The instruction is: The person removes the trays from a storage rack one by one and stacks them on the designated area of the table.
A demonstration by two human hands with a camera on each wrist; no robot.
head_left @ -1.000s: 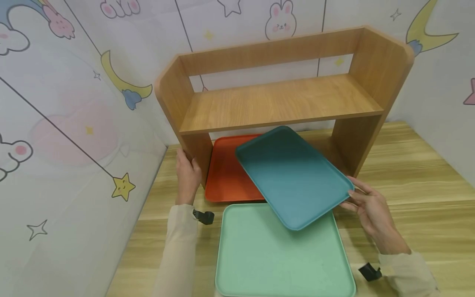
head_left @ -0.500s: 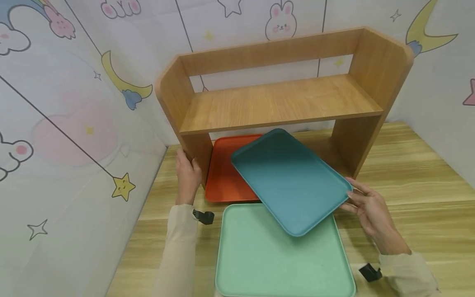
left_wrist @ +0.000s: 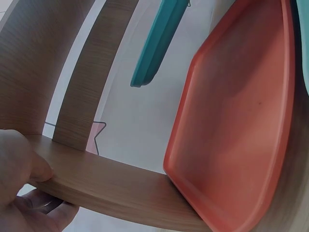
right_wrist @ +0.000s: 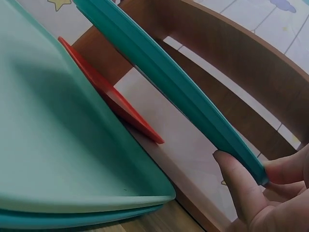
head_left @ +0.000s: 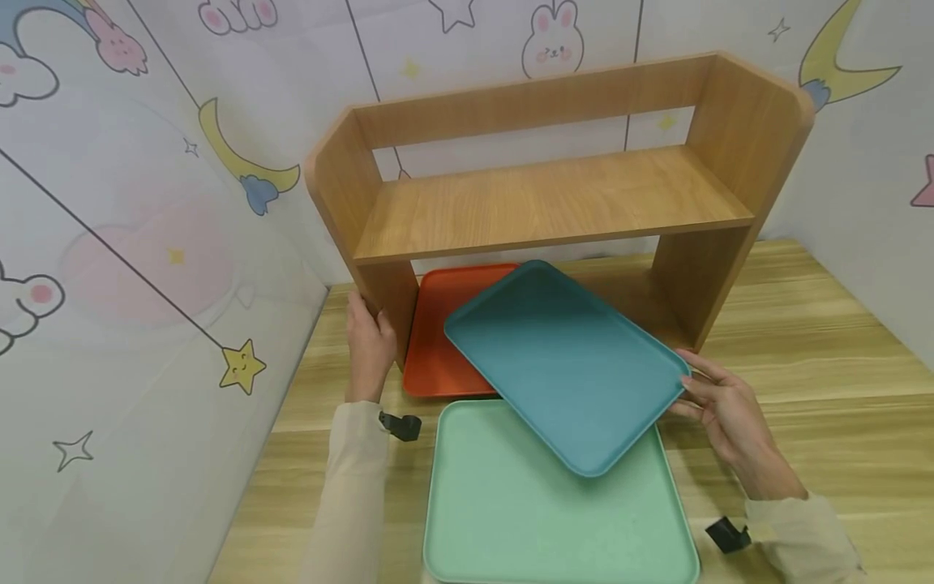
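A blue-teal tray (head_left: 565, 365) is held up at a slant, its far corner under the shelf board. My right hand (head_left: 733, 418) pinches its right corner; in the right wrist view thumb and fingers (right_wrist: 241, 186) sit on opposite faces of the rim. At the left, my left hand (head_left: 370, 349) grips the side panel of the wooden desk shelf (head_left: 554, 203), the thumb (left_wrist: 41, 166) against its inner face. An orange-red tray (head_left: 441, 349) lies in the lower left of the shelf, partly covered by the blue one. Nearer me lies a mint green tray (head_left: 540, 519).
Under the mint tray, the right wrist view shows another teal tray (right_wrist: 72, 220). Everything stands on a wood-grain table (head_left: 824, 341). Cartoon-printed walls (head_left: 146, 203) close off the left and back. The shelf's right panel (head_left: 704, 280) stands close behind my right hand.
The blue tray has shifted left and toward me in small steps, covering more of the mint tray. My right hand keeps its pinch, and my left hand stays on the panel.
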